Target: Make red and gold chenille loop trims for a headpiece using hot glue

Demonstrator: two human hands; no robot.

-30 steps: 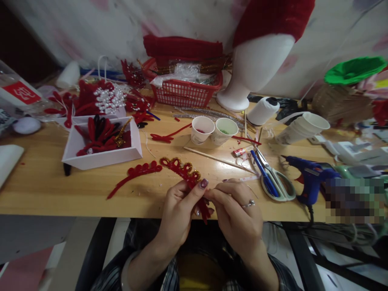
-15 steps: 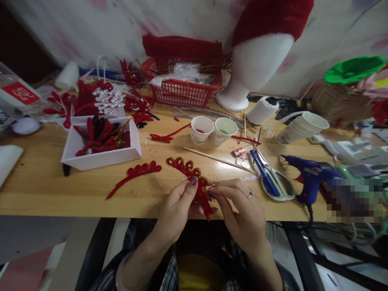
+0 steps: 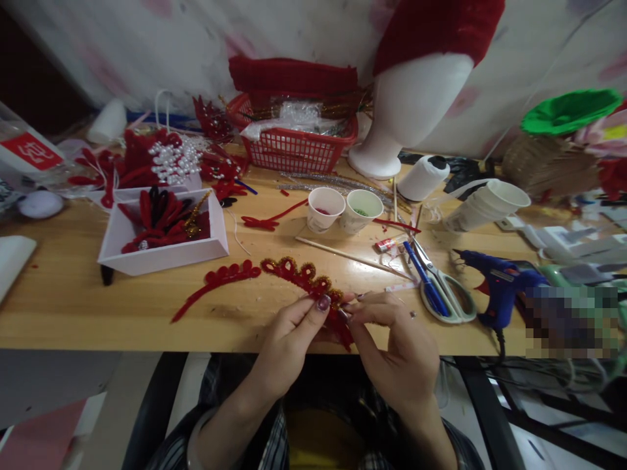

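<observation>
Above the table's front edge, my left hand pinches a red fuzzy pipe-cleaner piece bent into a row of loops, with gold tinsel trim along them. Its lower end hangs below my fingers. At the right end of the looped part, my right hand has its fingertips closed against the trim; whether a loose end of gold tinsel lies between them is hidden. A ring shows on this hand. Left of the held piece, a similar red scalloped piece without gold lies on the wooden table.
A white box of red and black pieces stands at left. Two paper cups stand mid-table before a red basket and a white mannequin head. Scissors, a blue pen and a blue glue gun lie at right.
The trimmed piece has turned flatter, its far end shifting left toward the scalloped piece. My left thumb has slid right along it, and both hands have moved slightly right.
</observation>
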